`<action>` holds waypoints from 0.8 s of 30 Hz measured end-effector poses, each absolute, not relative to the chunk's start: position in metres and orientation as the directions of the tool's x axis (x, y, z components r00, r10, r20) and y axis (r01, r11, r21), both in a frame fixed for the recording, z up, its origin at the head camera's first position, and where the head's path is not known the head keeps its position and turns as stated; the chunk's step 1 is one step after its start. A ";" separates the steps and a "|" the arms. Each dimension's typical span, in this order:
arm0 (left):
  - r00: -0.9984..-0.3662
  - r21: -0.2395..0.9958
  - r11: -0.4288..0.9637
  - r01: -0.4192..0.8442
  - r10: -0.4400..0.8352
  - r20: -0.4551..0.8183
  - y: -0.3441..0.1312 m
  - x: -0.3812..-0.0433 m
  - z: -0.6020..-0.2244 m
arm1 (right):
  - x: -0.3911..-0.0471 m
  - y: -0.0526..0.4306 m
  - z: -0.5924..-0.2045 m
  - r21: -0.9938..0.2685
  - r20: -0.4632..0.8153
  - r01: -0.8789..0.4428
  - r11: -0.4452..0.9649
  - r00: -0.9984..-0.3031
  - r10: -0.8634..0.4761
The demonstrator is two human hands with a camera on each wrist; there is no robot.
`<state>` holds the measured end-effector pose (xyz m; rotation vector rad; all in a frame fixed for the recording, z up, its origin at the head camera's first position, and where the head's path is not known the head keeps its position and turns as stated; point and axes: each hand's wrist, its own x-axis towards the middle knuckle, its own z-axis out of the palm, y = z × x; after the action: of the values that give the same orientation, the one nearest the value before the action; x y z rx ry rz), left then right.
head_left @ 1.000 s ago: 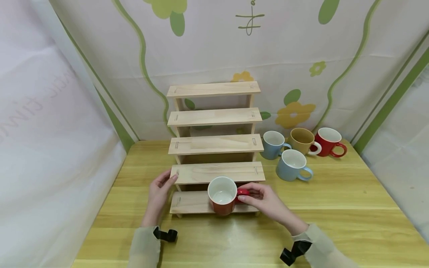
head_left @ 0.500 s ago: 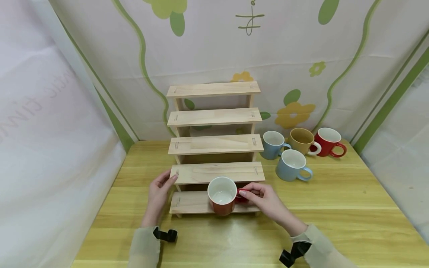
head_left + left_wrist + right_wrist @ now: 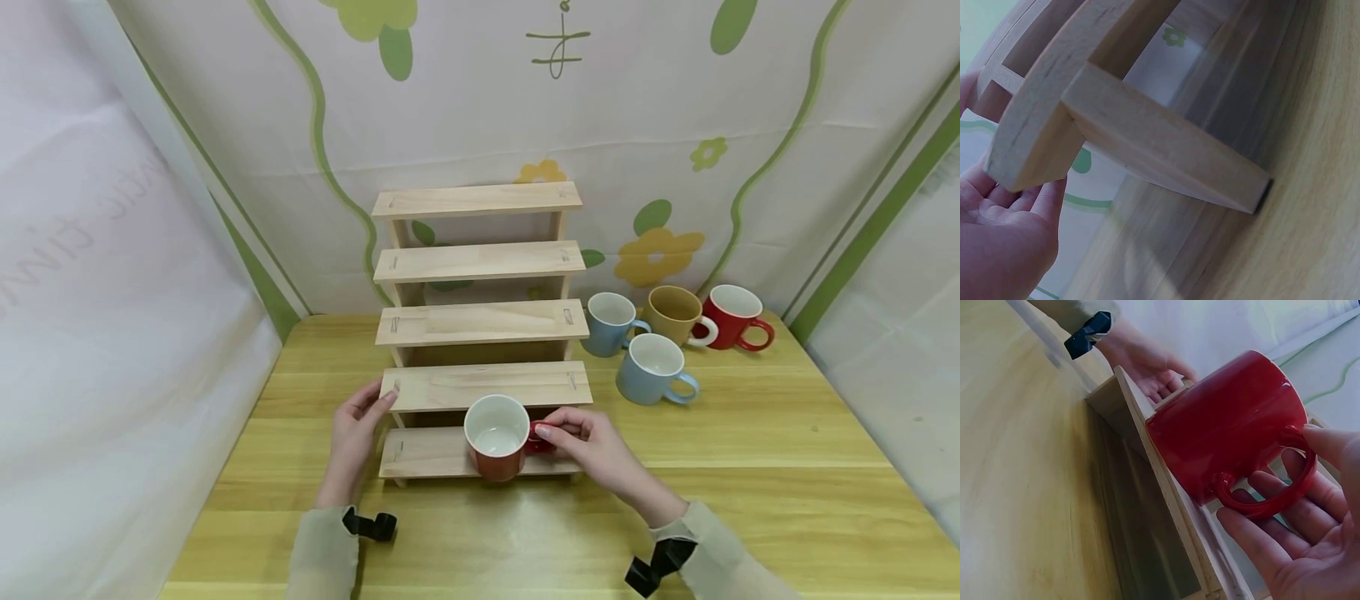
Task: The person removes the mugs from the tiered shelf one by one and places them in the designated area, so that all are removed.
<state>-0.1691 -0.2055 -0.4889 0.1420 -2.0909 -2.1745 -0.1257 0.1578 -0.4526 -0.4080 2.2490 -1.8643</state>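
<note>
wooden table (image 3: 750,433), stepped rack (image 3: 480,321), empty red mug (image 3: 497,437) on lowest step

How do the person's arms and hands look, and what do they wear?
Both hands are bare: left hand, right hand. Each arm has a loose, pale beige sleeve, and a black strap is tied at each wrist.
</note>
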 end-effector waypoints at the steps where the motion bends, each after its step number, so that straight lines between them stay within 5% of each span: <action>1: -0.988 0.999 -0.036 0.024 -0.152 0.018 -0.206 -0.169 -0.489 | -0.126 0.158 -0.453 -0.981 0.026 -0.087 0.173 -0.944 -0.330; 24: -0.987 0.997 -0.046 0.064 -0.148 0.057 -0.206 -0.170 -0.491 | -0.130 0.161 -0.448 -0.974 0.042 -0.126 0.188 -0.916 -0.398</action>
<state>-0.1699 -0.2064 -0.4907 0.0922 -2.0619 -2.1695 -0.1300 0.1614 -0.4485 -0.5047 2.2408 -1.8024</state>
